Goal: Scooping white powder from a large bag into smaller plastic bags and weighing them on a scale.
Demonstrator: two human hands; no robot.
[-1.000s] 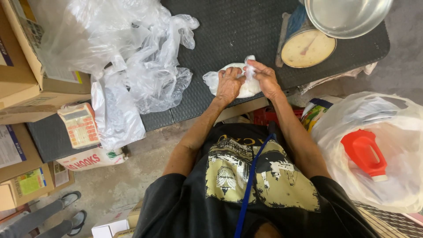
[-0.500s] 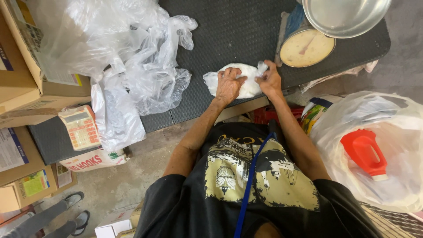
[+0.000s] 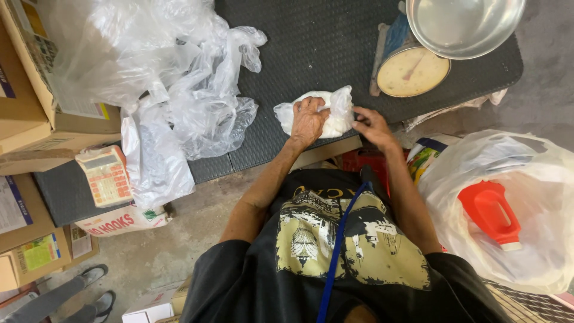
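Your left hand point(image 3: 308, 119) lies palm down on a small white plastic-wrapped bundle point(image 3: 332, 113), fingers curled over its top and pressing it onto the dark ribbed mat of the table point(image 3: 311, 42). Your right hand point(image 3: 373, 127) sits just right of the bundle, fingers loosely bent and fingertips touching the bundle's right edge; it has hold of nothing that you can make out. The bundle rests near the table's front edge, right in front of your chest.

Beyond your right hand stands a round dial kitchen scale with a cream face point(image 3: 412, 70), carrying a shiny steel bowl point(image 3: 463, 24). Well left of your left hand lies a heap of crumpled clear plastic bags point(image 3: 173, 90), and further left a small pink-and-white calculator point(image 3: 107, 174). To the right of your right arm, a large white plastic bag point(image 3: 508, 203) holds a red plastic jug point(image 3: 493, 212).
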